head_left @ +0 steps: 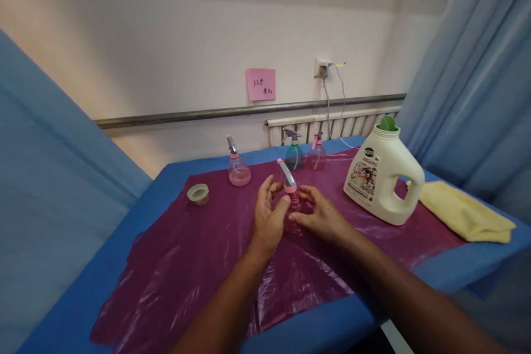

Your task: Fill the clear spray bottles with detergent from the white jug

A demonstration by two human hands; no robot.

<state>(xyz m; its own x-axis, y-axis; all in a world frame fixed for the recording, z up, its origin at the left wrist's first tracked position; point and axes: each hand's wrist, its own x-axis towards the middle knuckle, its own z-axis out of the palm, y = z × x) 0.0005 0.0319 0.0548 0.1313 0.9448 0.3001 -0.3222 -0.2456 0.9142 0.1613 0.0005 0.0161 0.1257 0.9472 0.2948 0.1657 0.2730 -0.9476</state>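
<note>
A clear pink spray bottle [293, 211] with a grey-and-pink trigger head stands upright in front of me on the purple plastic sheet. My left hand [269, 215] is at its left side, thumb against the bottle near the neck and fingers curled. From the right, my right hand [321, 213] curves its fingers and thumb around the body. Parts of the bottle are hidden by both hands. Further back stand a spray bottle with pink liquid [239, 176], a teal spray bottle [294, 156] and another pink spray bottle [317, 157].
A large cream jug [379, 177] with a green piece in its mouth stands at the right, beside a folded yellow cloth [467, 213]. To the left lies a small greenish round container [198, 193]. Blue curtains [477, 77] flank the table; a wall socket [321, 68] has cables hanging.
</note>
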